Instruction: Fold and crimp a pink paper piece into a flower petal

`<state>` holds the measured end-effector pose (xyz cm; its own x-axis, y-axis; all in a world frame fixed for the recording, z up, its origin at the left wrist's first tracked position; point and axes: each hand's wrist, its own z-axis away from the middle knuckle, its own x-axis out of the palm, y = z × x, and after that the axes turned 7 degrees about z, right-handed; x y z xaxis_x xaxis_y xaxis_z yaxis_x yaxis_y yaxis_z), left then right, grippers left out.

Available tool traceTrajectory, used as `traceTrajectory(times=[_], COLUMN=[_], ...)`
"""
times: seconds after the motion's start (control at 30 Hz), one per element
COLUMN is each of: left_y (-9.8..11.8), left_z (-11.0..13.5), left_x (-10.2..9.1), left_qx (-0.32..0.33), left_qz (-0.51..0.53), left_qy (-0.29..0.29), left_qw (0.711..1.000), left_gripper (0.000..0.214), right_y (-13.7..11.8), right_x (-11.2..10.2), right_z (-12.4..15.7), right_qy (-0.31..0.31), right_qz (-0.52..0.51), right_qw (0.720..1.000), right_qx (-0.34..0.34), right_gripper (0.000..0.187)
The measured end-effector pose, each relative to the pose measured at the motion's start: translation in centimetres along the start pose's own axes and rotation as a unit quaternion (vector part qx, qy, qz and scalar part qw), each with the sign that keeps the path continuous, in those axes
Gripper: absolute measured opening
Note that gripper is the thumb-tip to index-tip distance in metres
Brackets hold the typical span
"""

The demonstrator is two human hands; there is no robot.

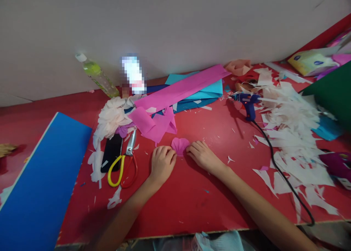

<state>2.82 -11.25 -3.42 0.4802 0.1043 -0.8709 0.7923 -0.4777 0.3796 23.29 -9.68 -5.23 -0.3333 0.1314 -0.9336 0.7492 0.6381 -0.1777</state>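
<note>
A small pink crepe-paper petal [180, 145] lies on the red table [192, 192], pinched between both hands. My left hand [162, 162] grips its left edge with curled fingers. My right hand [202, 155] holds the right edge with fingertips on the paper. Just behind them lie loose pink crepe pieces [156, 123] and a long pink paper strip [183, 87] over blue sheets [203, 95].
Yellow-and-red-handled scissors [124, 163] and a black phone [112, 152] lie left of my hands, near a white paper flower [112, 116]. A blue glue gun [246, 103] with black cord [279, 163] sits right, amid white paper scraps [290, 134]. A blue board [41, 185] and bottle [97, 75] stand left.
</note>
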Motion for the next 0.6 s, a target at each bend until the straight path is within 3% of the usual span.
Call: traceTrajectory(times=[0.2, 0.6], left_y=[0.0, 0.1], left_z=[0.0, -0.1], left_x=[0.0, -0.1], left_qx=[0.002, 0.010], left_qz=[0.001, 0.007], left_qy=[-0.006, 0.001], left_qw=[1.000, 1.000], left_gripper=[0.006, 0.007], right_y=[0.5, 1.7], right_x=[-0.7, -0.4], right_z=[-0.1, 0.3], right_qy=[-0.031, -0.026], right_qz=[-0.017, -0.003], right_qw=[0.999, 1.000], right_qx=[-0.004, -0.005], right_gripper=[0.024, 0.026])
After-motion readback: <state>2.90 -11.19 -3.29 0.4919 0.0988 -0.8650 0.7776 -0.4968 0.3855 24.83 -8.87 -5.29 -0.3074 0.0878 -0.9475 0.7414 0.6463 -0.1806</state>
